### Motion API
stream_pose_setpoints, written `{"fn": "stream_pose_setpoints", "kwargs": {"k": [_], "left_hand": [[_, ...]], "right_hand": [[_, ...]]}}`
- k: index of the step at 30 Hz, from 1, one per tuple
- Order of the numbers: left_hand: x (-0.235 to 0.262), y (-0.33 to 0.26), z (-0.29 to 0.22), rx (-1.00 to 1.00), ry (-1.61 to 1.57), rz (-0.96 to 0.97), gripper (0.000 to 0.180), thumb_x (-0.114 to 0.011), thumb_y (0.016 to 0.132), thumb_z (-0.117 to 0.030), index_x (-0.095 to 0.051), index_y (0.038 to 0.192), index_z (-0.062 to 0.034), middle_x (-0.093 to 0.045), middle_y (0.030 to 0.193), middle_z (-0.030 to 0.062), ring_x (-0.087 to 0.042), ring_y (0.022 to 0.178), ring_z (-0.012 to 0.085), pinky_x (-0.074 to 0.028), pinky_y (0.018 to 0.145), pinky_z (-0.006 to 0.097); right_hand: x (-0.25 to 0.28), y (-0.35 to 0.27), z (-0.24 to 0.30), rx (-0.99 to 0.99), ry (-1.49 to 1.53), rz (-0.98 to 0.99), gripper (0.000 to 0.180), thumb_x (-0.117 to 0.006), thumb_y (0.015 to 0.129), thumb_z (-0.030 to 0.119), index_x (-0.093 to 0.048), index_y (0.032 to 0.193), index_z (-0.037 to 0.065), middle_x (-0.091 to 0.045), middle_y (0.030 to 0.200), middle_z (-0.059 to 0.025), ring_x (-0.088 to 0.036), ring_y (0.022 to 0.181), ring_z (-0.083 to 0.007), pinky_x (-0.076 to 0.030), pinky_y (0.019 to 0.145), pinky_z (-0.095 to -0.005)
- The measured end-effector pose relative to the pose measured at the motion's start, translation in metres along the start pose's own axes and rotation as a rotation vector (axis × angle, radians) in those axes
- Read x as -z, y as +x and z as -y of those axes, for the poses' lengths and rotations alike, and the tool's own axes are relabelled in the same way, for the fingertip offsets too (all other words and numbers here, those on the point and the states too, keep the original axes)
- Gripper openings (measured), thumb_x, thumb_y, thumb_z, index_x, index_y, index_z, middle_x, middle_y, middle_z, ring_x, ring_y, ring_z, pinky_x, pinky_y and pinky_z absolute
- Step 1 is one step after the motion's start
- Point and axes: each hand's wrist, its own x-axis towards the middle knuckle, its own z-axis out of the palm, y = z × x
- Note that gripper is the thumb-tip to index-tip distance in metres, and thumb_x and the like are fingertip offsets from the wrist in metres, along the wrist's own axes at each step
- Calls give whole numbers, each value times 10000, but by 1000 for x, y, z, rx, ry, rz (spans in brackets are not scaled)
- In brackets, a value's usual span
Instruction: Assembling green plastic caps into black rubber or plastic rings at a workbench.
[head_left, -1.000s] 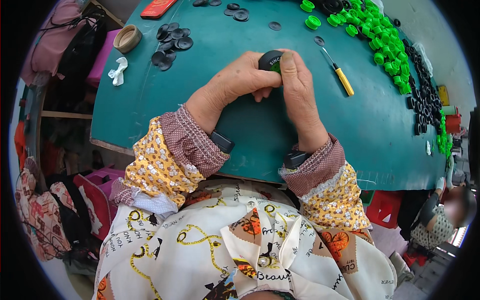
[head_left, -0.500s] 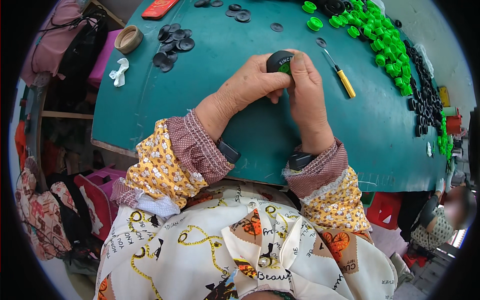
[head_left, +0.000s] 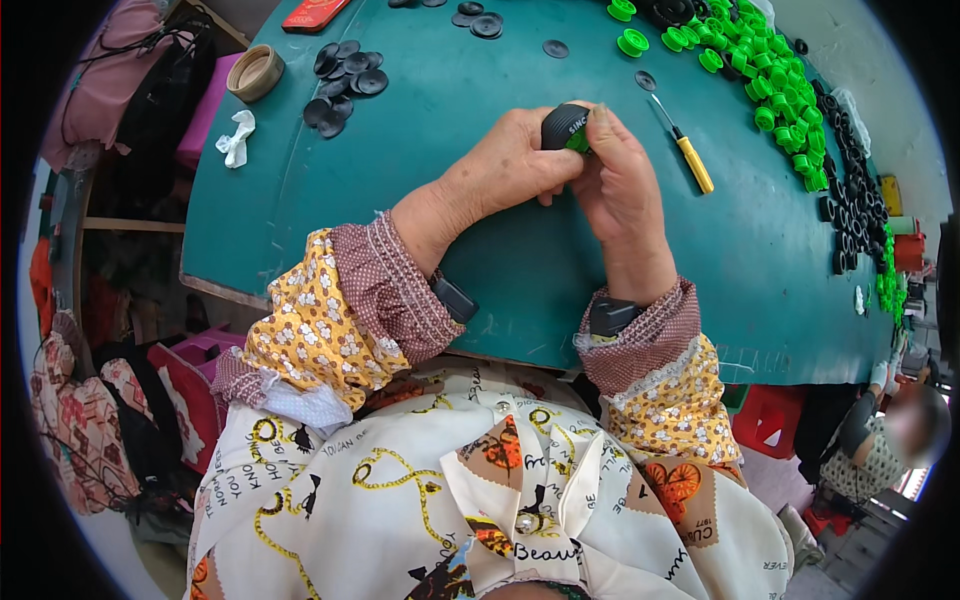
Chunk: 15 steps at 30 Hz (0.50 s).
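Note:
Between my two hands is a toy wheel point(head_left: 563, 126), a black ribbed tyre with a bright green hub partly showing inside it. My left hand point(head_left: 507, 160) wraps its fingers round the wheel's left side. From the right, my right hand point(head_left: 622, 170) grips it, thumb pressed on the tyre's edge. The fingers hide the wheel's underside. Right of my hands lies a screwdriver point(head_left: 690, 160) with a yellow handle, its tip near a black disc point(head_left: 645, 80).
Green hubs point(head_left: 775, 85) are heaped at the far right, with black tyres point(head_left: 848, 222) beside them. Black discs point(head_left: 345, 80) lie at the left, near a brown tape roll point(head_left: 255, 74) and crumpled tissue point(head_left: 236, 138). A person point(head_left: 880, 430) sits beyond the right side of the green table point(head_left: 480, 310).
The wheel has tilted and shifted slightly right. My right hand has turned and moved a little right, its wrist swinging outward; my left hand still holds the wheel.

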Motion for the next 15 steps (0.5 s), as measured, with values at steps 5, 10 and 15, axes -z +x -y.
{"fn": "stream_pose_setpoints", "kwargs": {"k": [5,10,15], "left_hand": [[-7,2,2,-19,-89,-67,222,-557,771,-138,-553,940,7,-568,713,19,-535,574,87,-451,513,214],[-8,-1,-2,-64,-173,-157,294,-587,783,-167,-546,1025,-5,-558,716,8,-528,578,76,-449,507,204],[-2,0,0,-109,-108,-91,311,-588,797,-195,-544,1044,-12,-551,712,4,-530,584,73,-450,507,197]], "right_hand": [[-4,-1,-7,75,-34,-87,319,-405,916,337,-509,925,35,-508,690,-21,-451,515,-82,-366,420,-211],[-15,-3,-6,180,-83,-108,345,-383,921,361,-501,941,37,-503,692,-12,-439,519,-66,-350,434,-191],[-10,-2,-6,187,-123,-38,369,-390,916,380,-499,968,32,-503,697,-16,-441,525,-67,-356,436,-192]]}}
